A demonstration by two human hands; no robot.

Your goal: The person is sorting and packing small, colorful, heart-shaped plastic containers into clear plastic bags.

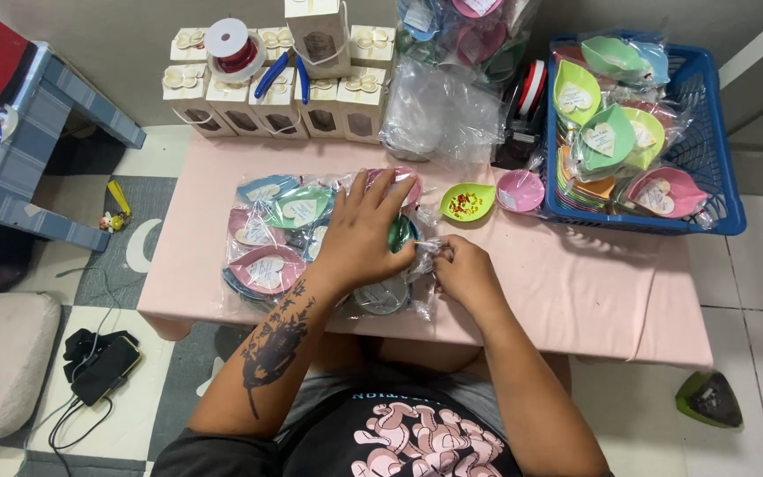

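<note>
Pink table (576,291) right half bare — left hand (364,234), right hand (463,269) on bagged dishes (293,238).

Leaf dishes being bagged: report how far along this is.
Done: the blue basket already holds many bagged leaf-shaped dishes. In hand: the left hand presses on a clear bag of dishes on the pink table while the right hand pinches its open end. Left: two loose dishes lie unbagged.
</note>
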